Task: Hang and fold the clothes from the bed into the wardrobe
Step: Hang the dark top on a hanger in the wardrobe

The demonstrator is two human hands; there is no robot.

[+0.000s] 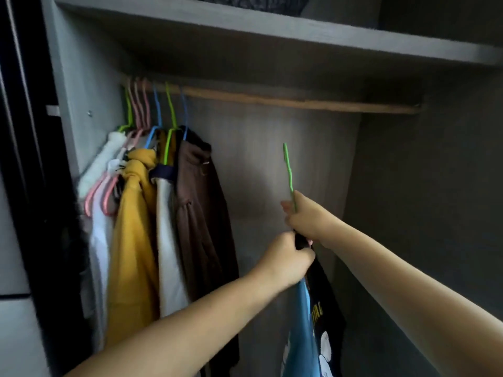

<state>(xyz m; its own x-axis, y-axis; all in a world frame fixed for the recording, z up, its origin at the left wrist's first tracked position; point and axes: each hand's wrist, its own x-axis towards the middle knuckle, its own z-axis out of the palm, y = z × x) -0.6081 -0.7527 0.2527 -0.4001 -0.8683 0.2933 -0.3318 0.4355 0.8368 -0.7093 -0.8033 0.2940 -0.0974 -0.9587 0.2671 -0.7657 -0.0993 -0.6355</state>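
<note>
Rod (272,100) up high, well above hook (288,170). Hook pointing up, gripped by right hand (307,219). Left hand (285,259) just below, bunching shirt (318,308).

My one camera sits on my head, facing forward and slightly up into the wardrobe (408,186), close enough that my arms reach in from the bottom edge; the rail (299,100) crosses above centre, the shelf (272,31) fills the top
</note>
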